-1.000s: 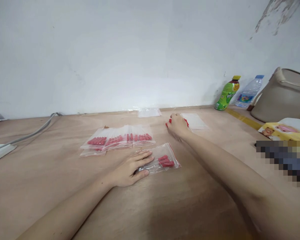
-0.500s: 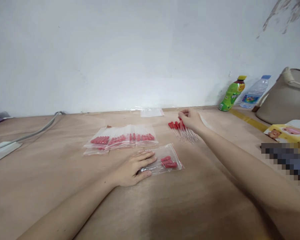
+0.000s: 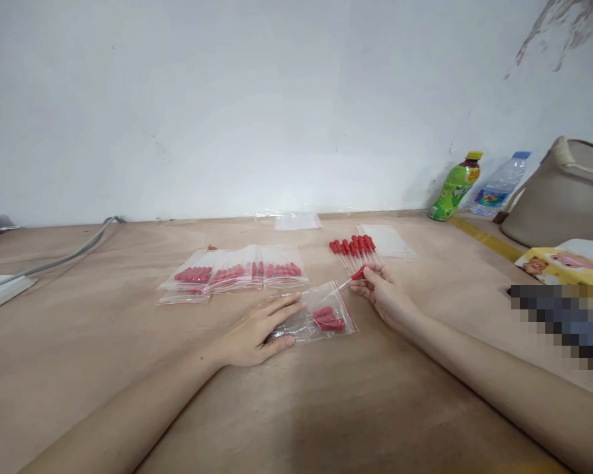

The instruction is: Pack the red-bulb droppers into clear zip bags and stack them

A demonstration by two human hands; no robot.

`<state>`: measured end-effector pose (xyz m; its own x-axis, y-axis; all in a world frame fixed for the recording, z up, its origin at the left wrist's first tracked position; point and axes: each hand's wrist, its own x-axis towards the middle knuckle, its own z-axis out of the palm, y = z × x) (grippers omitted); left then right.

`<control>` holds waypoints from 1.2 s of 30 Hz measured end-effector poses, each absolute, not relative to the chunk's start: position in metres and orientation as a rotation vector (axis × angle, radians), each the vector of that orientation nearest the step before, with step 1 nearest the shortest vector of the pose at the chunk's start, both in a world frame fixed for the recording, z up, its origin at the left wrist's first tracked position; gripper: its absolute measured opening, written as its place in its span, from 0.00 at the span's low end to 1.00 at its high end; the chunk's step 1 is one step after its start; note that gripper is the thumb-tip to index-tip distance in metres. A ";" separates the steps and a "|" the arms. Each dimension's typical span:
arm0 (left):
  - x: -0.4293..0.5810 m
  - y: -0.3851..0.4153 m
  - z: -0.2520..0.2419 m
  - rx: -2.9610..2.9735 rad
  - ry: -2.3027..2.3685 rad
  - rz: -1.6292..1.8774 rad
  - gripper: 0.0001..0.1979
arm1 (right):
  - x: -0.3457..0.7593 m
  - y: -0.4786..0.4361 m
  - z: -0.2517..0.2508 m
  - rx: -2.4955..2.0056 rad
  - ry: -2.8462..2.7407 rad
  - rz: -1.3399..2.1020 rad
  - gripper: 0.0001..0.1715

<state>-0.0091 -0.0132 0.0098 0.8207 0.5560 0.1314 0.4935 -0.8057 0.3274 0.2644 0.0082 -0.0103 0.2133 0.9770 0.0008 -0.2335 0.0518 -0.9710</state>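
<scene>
My left hand (image 3: 257, 332) lies flat with its fingers spread, pressing on the closed end of a clear zip bag (image 3: 304, 334). Inside the bag are a few droppers with red rubber bulbs (image 3: 329, 318). Between the thumb and fingers of my right hand (image 3: 383, 293) is another red-bulbed dropper (image 3: 358, 273). Its thin clear tube points left, with the tip at the bag's red-edged mouth; whether it is inside I cannot tell. Just beyond that hand, a fanned pile of droppers (image 3: 354, 247) rests on the table, bulbs facing the wall.
Filled zip bags (image 3: 234, 271) overlap at centre left. Flat bags lie by the wall (image 3: 297, 222) and behind the pile (image 3: 388, 241). At right stand a green bottle (image 3: 455, 187), a clear bottle (image 3: 501, 184) and a beige basket (image 3: 558, 197). A grey cable (image 3: 86, 245) runs along the left.
My right hand has come from the dropper pile toward me, bringing one dropper to the bag's mouth. My left hand stays pressed on the bag.
</scene>
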 end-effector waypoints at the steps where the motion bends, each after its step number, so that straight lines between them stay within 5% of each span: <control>1: -0.009 -0.014 0.010 2.711 0.813 0.324 0.29 | 0.263 0.007 -0.012 -1.111 -0.905 1.192 0.16; 11: -0.007 -0.015 0.014 2.683 0.805 0.349 0.30 | 0.268 -0.001 -0.011 -1.232 -1.741 1.043 0.14; 24: -0.009 -0.012 0.009 2.711 0.851 0.290 0.31 | 0.255 0.001 -0.011 -1.221 -1.894 0.697 0.12; 36: -0.010 -0.008 0.006 2.715 0.791 0.274 0.28 | 0.285 0.091 0.022 -1.914 -1.880 -0.356 0.18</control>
<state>-0.0104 -0.0079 0.0061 0.8302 0.5489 0.0974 0.4918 -0.8034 0.3356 0.2849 0.0909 0.0215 0.0468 0.8815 0.4698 0.9922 0.0132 -0.1237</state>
